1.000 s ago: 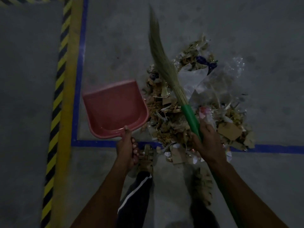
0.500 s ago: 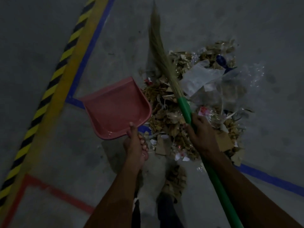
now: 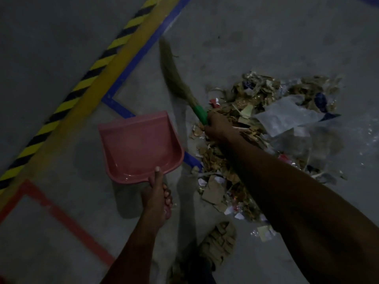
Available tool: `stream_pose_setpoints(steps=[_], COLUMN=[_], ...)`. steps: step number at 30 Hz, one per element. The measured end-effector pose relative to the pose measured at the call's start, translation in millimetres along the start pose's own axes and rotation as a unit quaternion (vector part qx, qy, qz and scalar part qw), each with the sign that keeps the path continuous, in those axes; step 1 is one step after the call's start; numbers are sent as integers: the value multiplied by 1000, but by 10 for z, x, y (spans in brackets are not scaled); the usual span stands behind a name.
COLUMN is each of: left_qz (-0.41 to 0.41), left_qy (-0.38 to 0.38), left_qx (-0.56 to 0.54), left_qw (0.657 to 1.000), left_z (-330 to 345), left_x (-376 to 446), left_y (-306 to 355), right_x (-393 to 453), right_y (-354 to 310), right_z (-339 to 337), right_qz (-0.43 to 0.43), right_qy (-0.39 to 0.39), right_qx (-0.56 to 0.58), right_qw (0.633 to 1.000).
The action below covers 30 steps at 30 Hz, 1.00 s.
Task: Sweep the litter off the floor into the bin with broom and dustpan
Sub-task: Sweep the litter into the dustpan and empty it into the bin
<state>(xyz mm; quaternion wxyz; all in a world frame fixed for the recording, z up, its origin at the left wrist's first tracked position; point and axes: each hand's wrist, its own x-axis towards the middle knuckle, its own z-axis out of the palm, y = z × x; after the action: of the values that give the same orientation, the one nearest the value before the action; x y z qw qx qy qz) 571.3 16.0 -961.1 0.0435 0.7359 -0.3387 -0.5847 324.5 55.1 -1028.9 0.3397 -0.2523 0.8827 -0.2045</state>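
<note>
The left hand grips the handle of the empty pink plastic dustpan, the right hand clasps the green-handled grass broom beside the loose heap of paper, cardboard and plastic-film litter, which looks light, flimsy and easily scattered.

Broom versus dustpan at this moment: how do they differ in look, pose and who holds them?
The broom is long and thin, with straw-coloured bristles and a green handle; the dustpan is a broad, pink, shallow scoop. The right hand grips the broom at the top of its handle; the left hand holds the dustpan by its handle, thumb on top. The broom's bristles point away from the litter pile; the dustpan is empty, beside the pile. Each is held in one hand.
</note>
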Motion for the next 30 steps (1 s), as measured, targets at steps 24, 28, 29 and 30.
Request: stream_pose_setpoints(steps=[24,28,29,30], left_qz=[34,25,28,31], left_qy=[-115,-131,-131,-131], left_qx=[127,158,165,172], left_qw=[985,978,977,976], left_z=[-1046,-1271,-1303,-1332], left_x=[-301,-304,-306,-307], left_y=[-876,-1058,-1109,-1159], right_x=[-3132,-3612,-3696,-3764], right_y=[768,883,939,997], right_z=[664,775,806,824], right_qz=[80,161,178,192], right_qy=[110,115,107,103], right_qx=[47,-35,-58,-78], right_qw=[990,980,977,973])
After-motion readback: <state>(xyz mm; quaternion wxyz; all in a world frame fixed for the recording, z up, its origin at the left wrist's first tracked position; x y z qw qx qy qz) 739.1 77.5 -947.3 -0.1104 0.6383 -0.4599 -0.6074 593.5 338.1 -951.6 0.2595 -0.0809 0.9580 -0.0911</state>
